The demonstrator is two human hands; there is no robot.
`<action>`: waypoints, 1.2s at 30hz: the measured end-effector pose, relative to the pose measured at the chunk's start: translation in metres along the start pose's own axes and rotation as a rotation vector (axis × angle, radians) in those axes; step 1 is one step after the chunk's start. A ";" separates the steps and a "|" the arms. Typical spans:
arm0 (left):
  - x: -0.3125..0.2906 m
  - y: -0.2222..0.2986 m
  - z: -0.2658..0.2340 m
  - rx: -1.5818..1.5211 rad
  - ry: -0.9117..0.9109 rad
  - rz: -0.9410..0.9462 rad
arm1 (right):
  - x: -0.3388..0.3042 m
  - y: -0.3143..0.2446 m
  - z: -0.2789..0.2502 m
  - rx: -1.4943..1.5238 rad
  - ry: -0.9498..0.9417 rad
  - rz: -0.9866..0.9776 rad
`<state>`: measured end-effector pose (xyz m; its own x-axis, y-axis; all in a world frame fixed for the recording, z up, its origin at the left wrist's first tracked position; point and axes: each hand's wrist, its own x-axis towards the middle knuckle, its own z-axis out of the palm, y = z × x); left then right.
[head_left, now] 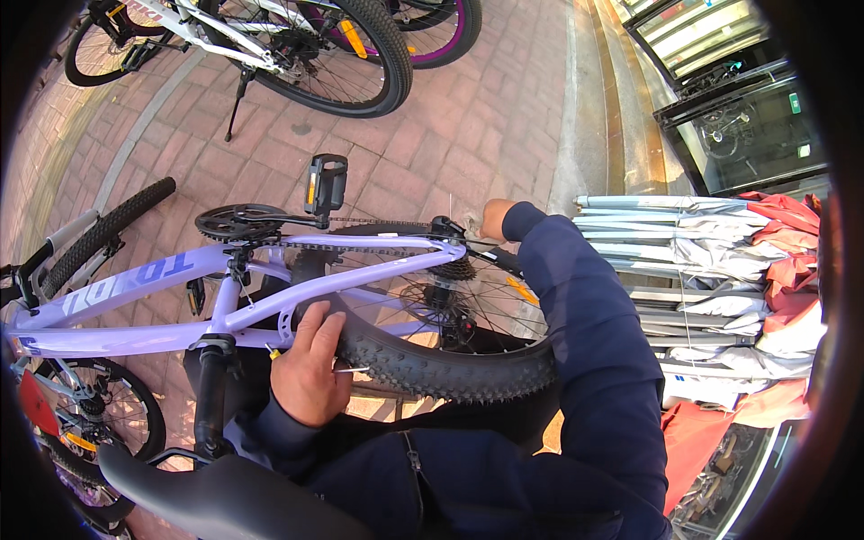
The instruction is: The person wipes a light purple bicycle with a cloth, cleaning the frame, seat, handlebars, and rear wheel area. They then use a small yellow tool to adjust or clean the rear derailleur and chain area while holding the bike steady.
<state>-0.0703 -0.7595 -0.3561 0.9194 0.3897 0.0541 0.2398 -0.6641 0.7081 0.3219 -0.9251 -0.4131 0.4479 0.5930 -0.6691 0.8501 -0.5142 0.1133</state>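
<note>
A lilac bicycle frame (297, 292) lies on its side in front of me, its rear wheel toward my right. My left hand (310, 367) rests against the knobbly rear tire (432, 369), its fingers curled. A slim metal tool (353, 370) pokes out of that hand, and a small yellow end shows at its other side; its kind is unclear. My right hand (496, 219) is closed at the far side of the wheel, beside the rear axle and sprockets (454, 261). What its fingers grip is hidden. The chainring (241, 222) and a black pedal (326, 186) face up.
A black saddle (234, 495) is close at the lower left. A white bicycle (243, 45) stands on the brick paving beyond, with more bicycles at left. Bundled poles with red and white cloth (702, 270) lie at right, by glass doors (747, 135).
</note>
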 end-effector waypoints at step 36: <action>-0.004 -0.001 0.004 -0.024 0.048 0.077 | -0.002 -0.122 -0.035 0.236 0.217 -0.276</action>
<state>-0.0728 -0.7633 -0.3598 0.9186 0.3687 0.1422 0.1612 -0.6782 0.7170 0.2269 -0.8418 -0.3995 0.2815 0.8320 -0.4780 0.8710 -0.4306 -0.2366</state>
